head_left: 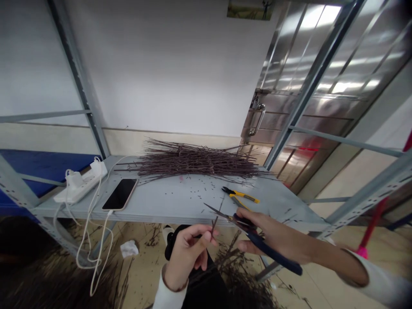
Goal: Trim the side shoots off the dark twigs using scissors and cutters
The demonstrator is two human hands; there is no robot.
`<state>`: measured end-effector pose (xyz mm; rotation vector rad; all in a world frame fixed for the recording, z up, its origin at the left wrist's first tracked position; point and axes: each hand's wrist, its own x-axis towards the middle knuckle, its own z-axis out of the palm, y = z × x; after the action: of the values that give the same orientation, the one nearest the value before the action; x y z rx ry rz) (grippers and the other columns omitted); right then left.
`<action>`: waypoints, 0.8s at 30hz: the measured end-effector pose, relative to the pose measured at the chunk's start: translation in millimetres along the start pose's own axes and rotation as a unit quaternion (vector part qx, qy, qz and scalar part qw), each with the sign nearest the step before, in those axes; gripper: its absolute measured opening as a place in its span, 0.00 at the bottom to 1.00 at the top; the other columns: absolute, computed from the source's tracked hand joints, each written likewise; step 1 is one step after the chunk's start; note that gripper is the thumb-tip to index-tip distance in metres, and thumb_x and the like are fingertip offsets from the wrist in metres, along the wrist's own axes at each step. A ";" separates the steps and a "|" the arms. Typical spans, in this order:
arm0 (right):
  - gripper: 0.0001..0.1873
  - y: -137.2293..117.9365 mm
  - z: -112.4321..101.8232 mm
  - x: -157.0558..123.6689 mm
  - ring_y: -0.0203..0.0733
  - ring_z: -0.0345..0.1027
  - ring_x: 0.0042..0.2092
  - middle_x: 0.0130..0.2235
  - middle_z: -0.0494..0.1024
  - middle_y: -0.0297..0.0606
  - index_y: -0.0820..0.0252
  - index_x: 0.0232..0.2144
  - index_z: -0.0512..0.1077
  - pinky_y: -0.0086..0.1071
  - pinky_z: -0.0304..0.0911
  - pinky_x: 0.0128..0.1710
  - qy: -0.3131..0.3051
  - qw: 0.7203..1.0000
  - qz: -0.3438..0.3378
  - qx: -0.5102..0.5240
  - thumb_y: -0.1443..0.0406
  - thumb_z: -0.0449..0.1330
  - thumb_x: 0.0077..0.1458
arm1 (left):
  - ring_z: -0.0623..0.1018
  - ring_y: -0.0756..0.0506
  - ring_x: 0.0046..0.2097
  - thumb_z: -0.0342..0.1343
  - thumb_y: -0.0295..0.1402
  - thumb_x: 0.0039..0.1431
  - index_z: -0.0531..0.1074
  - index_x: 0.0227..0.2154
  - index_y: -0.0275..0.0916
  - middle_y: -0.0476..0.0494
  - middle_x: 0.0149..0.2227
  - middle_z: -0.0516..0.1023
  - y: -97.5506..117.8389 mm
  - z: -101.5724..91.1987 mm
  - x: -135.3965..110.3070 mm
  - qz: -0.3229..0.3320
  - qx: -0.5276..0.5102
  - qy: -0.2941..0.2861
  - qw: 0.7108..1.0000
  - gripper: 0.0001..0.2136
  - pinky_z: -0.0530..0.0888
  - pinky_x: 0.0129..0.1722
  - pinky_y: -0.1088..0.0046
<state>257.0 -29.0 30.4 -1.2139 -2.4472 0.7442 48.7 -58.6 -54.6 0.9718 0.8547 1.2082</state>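
Observation:
Between thumb and fingers, my left hand [195, 246] pinches a thin dark twig [214, 224] that points up toward the shelf edge. My right hand [270, 234] grips scissors [254, 234] with dark handles, their blades spread and crossing close to the twig. Whether a blade touches the twig I cannot tell. A large pile of dark twigs [196, 161] lies along the back of the grey metal shelf [161, 199]. Pliers [240, 195] with yellow and black handles rest on the shelf just beyond the scissors.
At the left of the shelf are a phone [120, 194] on a white cable and a white power strip [82, 182]. Metal uprights [289, 116] frame the shelf. Cut twigs [247, 279] and crumpled tissue [129, 248] lie on the floor below.

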 end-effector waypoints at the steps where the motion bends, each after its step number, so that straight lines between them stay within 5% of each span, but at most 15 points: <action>1: 0.16 -1.3 -0.8 -0.4 0.37 0.58 0.29 0.28 0.65 0.32 0.56 0.28 0.59 0.29 0.59 0.28 -0.005 1.000 -0.002 0.006 0.52 0.57 0.52 | 0.65 0.57 0.11 0.64 0.52 0.41 0.73 0.29 0.35 0.46 0.25 0.77 -0.2 1.9 0.8 0.001 0.006 0.008 1.000 0.24 0.51 0.09 0.81; 5: 0.16 -6.1 -2.0 2.1 0.37 0.56 0.29 0.28 0.65 0.33 0.57 0.28 0.58 0.29 0.56 0.27 -0.048 0.999 0.013 -0.004 0.52 0.55 0.54 | 0.66 0.56 0.10 0.63 0.55 0.38 0.71 0.29 0.35 0.45 0.24 0.78 1.7 7.1 1.7 0.002 0.026 0.030 0.999 0.26 0.53 0.09 0.81; 14: 0.23 -5.8 -0.3 8.0 0.35 0.54 0.24 0.20 0.62 0.30 0.56 0.19 0.54 0.29 0.49 0.25 0.008 0.991 0.082 -0.108 0.50 0.57 0.51 | 0.66 0.57 0.10 0.60 0.53 0.45 0.72 0.30 0.35 0.46 0.26 0.77 -4.8 0.8 -1.1 0.027 0.050 0.061 0.997 0.22 0.52 0.08 0.83; 24: 0.22 -6.7 -9.1 3.8 0.36 0.57 0.24 0.21 0.65 0.31 0.56 0.20 0.56 0.29 0.49 0.23 -0.020 0.985 0.129 -0.116 0.48 0.57 0.50 | 0.66 0.56 0.12 0.60 0.51 0.47 0.74 0.31 0.35 0.43 0.29 0.78 -4.1 8.8 -2.2 0.070 0.089 0.125 0.986 0.21 0.58 0.08 0.81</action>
<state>254.8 -26.4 41.9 -1.6419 -2.4930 0.5621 57.9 -62.4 -55.3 1.0517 1.1233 1.4141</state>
